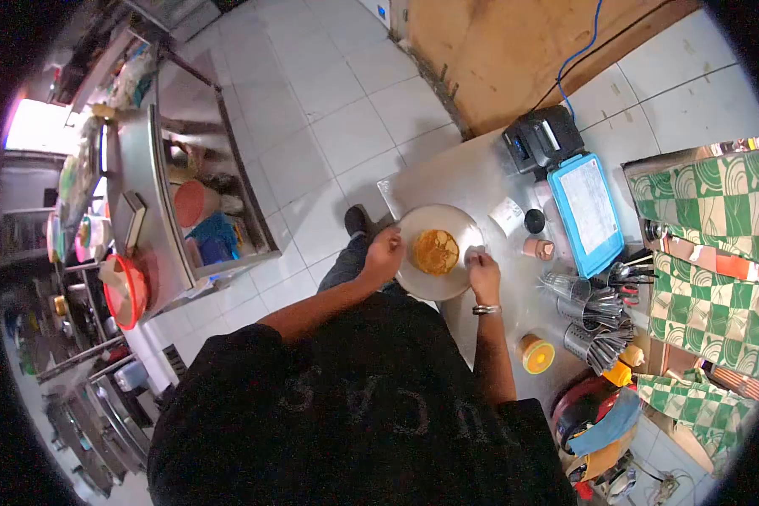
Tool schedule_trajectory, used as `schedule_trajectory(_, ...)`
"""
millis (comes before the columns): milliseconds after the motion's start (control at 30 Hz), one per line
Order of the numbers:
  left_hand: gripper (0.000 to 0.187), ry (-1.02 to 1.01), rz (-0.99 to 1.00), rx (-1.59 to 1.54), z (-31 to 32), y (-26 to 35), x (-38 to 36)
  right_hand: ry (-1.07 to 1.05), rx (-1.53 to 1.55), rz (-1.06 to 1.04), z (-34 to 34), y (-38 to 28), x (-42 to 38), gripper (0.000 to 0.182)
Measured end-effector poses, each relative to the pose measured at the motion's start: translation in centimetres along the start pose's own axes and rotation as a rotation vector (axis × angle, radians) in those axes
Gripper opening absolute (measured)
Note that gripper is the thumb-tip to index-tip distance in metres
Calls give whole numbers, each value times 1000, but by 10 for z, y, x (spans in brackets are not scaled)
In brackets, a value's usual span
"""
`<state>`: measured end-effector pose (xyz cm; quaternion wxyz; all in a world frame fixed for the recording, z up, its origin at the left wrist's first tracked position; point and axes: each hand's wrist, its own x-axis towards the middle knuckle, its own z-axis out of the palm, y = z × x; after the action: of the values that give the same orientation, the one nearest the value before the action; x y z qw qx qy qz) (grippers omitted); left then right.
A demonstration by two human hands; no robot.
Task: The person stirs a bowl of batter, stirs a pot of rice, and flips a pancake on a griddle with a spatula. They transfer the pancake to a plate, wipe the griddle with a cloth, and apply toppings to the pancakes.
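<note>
A round white plate (430,285) is in front of my body, partly over the corner of a steel table. On it lies a golden-brown pancake (436,252) with a paler patch on its right side. My left hand (385,255) is closed at the plate's left rim. Opposite it, my right hand (483,275), with a metal bracelet on the wrist, grips the right rim. The fingertips of both hands are small and partly hidden.
The steel table (472,181) carries a black printer-like device (544,139), a blue clipboard (586,215), a white cup (506,216), a tub with a yellow lid (537,356) and metal holders of cutlery (594,341). A steel cabinet (164,185) and red basket (125,291) stand left.
</note>
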<state>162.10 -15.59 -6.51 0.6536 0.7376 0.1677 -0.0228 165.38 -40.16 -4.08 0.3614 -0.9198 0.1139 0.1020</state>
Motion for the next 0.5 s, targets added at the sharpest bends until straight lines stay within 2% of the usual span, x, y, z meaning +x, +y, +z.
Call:
schedule_trajectory(33,32,-66,-86,115,4,-7,0,-118,-26,61,6,2,5,32)
schedule_trajectory(67,33,-93,-129,167,9,-14,2,-97,185,39,15,7,6,36)
schedule_trajectory(100,34,-122,-171,221,14,-20,4,-111,164,28,21,12,10,39)
schedule_trajectory(167,35,-138,-78,380,23,-30,5,-130,142,18,21,2,10,42)
schedule_trajectory(200,36,-142,-46,433,26,-34,6,-178,141,86,21,-3,12,44)
schedule_trajectory(267,37,-211,-149,293,30,-41,6,-236,187,220,6,-34,2,47)
schedule_trajectory(300,38,-234,-182,246,32,-39,6,-232,187,219,8,-33,2,47)
schedule_trajectory(367,37,-239,-261,237,26,-6,2,-127,206,32,20,-20,5,38)
schedule_trajectory(400,36,-245,-308,197,23,11,0,-199,205,66,12,-29,3,39)
schedule_trajectory(467,34,-249,-322,250,27,5,-2,-179,145,35,21,-18,9,39)
schedule_trajectory(500,33,-281,-261,305,29,-4,-2,-161,84,3,25,-11,12,39)
